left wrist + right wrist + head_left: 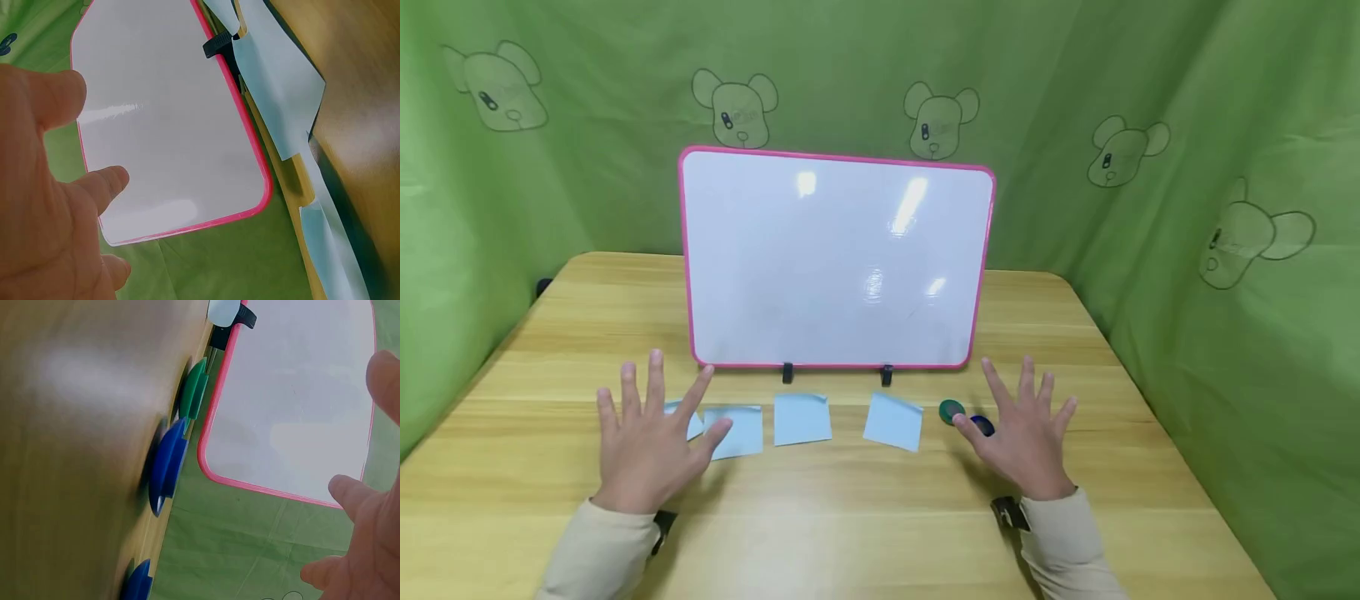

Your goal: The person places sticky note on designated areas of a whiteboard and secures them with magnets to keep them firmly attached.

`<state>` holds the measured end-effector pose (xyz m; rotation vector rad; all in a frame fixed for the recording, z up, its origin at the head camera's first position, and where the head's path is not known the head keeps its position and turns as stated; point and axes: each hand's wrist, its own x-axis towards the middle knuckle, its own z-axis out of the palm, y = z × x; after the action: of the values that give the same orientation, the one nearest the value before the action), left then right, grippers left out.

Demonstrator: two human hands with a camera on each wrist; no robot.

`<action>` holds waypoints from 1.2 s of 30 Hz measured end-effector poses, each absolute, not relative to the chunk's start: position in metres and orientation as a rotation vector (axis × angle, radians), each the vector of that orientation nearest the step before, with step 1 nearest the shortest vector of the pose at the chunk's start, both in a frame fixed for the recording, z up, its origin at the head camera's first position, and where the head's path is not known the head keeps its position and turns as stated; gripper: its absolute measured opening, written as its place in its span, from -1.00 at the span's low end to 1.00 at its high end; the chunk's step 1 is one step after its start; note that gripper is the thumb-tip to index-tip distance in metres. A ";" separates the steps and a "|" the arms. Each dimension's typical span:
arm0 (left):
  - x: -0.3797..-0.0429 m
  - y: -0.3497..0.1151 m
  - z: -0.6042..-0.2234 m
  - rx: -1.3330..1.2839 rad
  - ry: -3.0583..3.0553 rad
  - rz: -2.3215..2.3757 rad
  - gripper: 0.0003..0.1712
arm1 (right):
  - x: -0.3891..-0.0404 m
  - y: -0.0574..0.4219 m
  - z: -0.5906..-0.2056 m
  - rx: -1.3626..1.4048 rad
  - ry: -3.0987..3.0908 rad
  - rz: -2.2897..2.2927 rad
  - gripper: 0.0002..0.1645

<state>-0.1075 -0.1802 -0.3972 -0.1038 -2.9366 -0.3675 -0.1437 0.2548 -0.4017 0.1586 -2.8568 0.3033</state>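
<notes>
My left hand is held above the table with its fingers spread, overlapping the leftmost of several light blue sticky notes in the head view. On the other side, my right hand also has its fingers spread and holds nothing. By its thumb lie a green round magnet and a blue round magnet, partly covered by the hand. The right wrist view adds a second blue magnet, hidden in the head view. Behind the notes stands a pink-framed whiteboard with a bare, shiny face.
Two black stand feet hold the whiteboard's lower edge on the wooden table. A green curtain with mouse-like drawings encloses the table's back and sides. Dark straps show at both wrists.
</notes>
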 end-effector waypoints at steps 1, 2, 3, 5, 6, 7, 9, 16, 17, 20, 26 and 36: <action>-0.108 -0.180 -0.397 -0.107 -2.936 -0.370 -0.19 | -0.144 0.255 -0.401 0.154 -2.859 0.313 0.02; -0.108 -0.180 -0.397 -0.105 -2.936 -0.376 -0.18 | -0.143 0.256 -0.400 0.152 -2.860 0.336 0.02; -0.109 -0.179 -0.397 -0.104 -2.933 -0.382 -0.17 | -0.143 0.256 -0.400 0.151 -2.860 0.362 0.01; -0.109 -0.179 -0.397 -0.112 -2.916 -0.399 -0.15 | -0.143 0.257 -0.400 0.151 -2.851 0.415 0.01; -0.109 -0.179 -0.397 -0.121 -2.908 -0.426 -0.14 | -0.143 0.258 -0.400 0.152 -2.841 0.455 0.00; -0.110 -0.179 -0.397 -0.134 -2.901 -0.460 -0.12 | -0.143 0.258 -0.401 0.150 -2.826 0.513 -0.01; -0.112 -0.180 -0.397 -0.151 -2.890 -0.570 -0.08 | -0.143 0.260 -0.403 0.144 -2.770 0.656 -0.05; -0.114 -0.208 -0.394 -0.003 -2.854 -0.925 -0.14 | -0.146 0.268 -0.404 -0.034 -2.693 1.033 -0.30; -0.113 -0.214 -0.395 0.021 -2.864 -0.923 -0.15 | -0.146 0.269 -0.403 -0.054 -2.733 1.029 -0.32; -0.113 -0.228 -0.399 0.047 -2.914 -0.914 -0.18 | -0.145 0.272 -0.402 -0.066 -2.875 0.989 -0.38; -0.116 -0.245 -0.409 0.113 -3.034 -0.894 -0.27 | -0.145 0.275 -0.406 0.003 -3.019 0.872 -0.44; -0.123 -0.248 -0.418 0.056 -3.087 -0.796 -0.40 | -0.147 0.280 -0.412 0.073 -3.095 0.862 -0.42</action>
<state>-0.1229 -0.2476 -0.4178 0.0564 -3.0873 -0.7957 -0.1469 0.2800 -0.4123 0.0729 -3.0947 0.8618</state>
